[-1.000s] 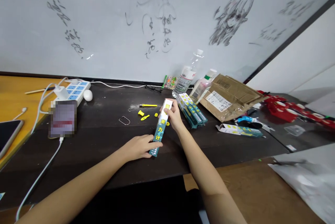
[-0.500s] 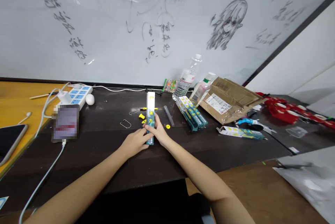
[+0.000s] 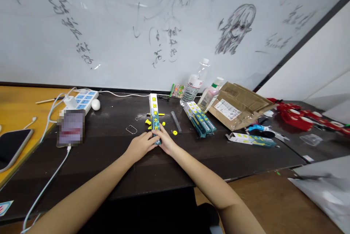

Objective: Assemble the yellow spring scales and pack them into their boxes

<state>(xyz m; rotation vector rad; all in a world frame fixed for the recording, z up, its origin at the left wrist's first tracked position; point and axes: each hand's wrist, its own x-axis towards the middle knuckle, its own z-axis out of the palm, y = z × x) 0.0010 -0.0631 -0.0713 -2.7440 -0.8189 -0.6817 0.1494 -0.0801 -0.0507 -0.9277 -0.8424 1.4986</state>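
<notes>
Dk tbl (image 3: 153,172) w/ bxs (image 3: 200,120), btls (image 3: 193,88)

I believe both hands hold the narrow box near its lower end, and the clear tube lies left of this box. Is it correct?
Not quite: in the head view, the clear tube lies right of the narrow box. The rest stands.

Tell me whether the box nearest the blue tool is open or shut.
The box is open at its white end, where a flap sticks out.

The held box (image 3: 154,107) looks smooth cardboard, the tube (image 3: 176,121) clear plastic.
</notes>
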